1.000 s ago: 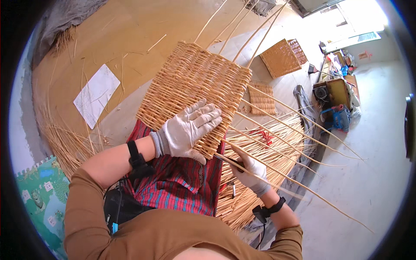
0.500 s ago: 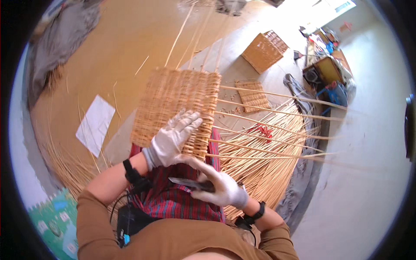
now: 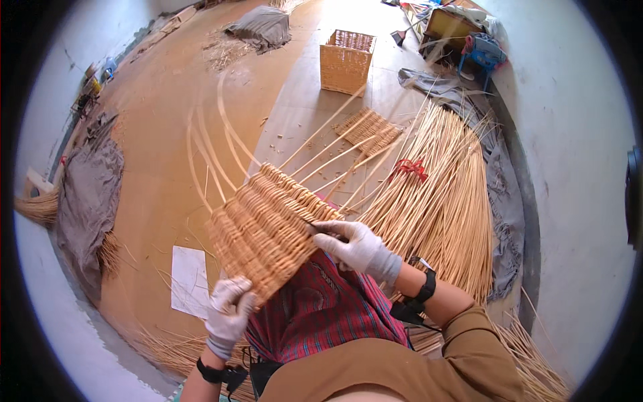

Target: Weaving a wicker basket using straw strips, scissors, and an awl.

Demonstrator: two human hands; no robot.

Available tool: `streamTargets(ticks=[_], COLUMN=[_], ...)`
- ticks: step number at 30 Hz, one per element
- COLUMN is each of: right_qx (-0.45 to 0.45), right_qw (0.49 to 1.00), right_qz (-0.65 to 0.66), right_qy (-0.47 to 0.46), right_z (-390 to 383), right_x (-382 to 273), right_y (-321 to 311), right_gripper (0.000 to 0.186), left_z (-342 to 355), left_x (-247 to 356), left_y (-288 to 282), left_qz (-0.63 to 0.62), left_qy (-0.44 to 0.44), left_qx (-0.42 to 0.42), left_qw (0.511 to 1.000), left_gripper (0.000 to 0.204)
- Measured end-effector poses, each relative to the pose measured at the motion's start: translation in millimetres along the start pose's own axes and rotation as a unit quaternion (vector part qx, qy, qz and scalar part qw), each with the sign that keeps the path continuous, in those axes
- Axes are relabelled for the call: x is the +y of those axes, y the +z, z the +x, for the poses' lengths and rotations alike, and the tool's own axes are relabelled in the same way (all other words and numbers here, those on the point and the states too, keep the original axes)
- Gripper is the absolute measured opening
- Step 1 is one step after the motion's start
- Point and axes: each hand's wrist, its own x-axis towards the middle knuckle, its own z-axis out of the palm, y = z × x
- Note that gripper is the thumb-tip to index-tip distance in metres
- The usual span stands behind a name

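A woven wicker panel (image 3: pixel 264 231) lies tilted over my lap, with long bare canes sticking out from its far and right edges. My left hand (image 3: pixel 230 311), in a white glove, is closed on the panel's near left corner, thumb and fingers curled round the edge. At the panel's right edge is my gloved right hand (image 3: pixel 355 246), closed round a knife (image 3: pixel 312 228). Only a dark bit of the knife shows against the weave; the hand hides most of it. Striped red cloth (image 3: pixel 321 305) covers my lap under the panel.
A large bundle of canes (image 3: pixel 442 201) with a red tie (image 3: pixel 410 169) lies to the right. Beyond the panel are a smaller woven piece (image 3: pixel 368 132) and a square wicker basket (image 3: pixel 346 67). A white sheet (image 3: pixel 189 281) lies on the floor at left, near loose canes.
The panel has turned, its canes swinging round, and sits lower. My left hand has gone from the panel's face to its near corner; my right hand has moved up with the knife to its edge.
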Motion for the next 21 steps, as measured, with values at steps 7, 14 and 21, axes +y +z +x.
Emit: streamTargets(ticks=[7, 14, 21], right_qx=[0.064, 0.049, 0.072], right_qw=[0.948, 0.953, 0.961], right_qz=[-0.293, -0.281, -0.219], right_qy=[-0.107, -0.101, -0.151], right_z=[-14.8, -7.5, 6.3], right_x=[26.0, 58.8, 70.0], right_y=[-9.0, -14.6, -28.6], right_gripper=[0.093, 0.097, 0.091], left_z=[23.8, 196.6, 205.1], left_x=[66.9, 15.8, 5.6], left_y=[27.6, 21.5, 38.1], left_qz=[-0.069, 0.314, 0.332], left_qy=[0.030, 0.216, 0.074], left_qx=[-0.274, -0.138, -0.183], left_qw=[0.959, 0.914, 0.922], left_gripper=[0.045, 0.064, 0.072])
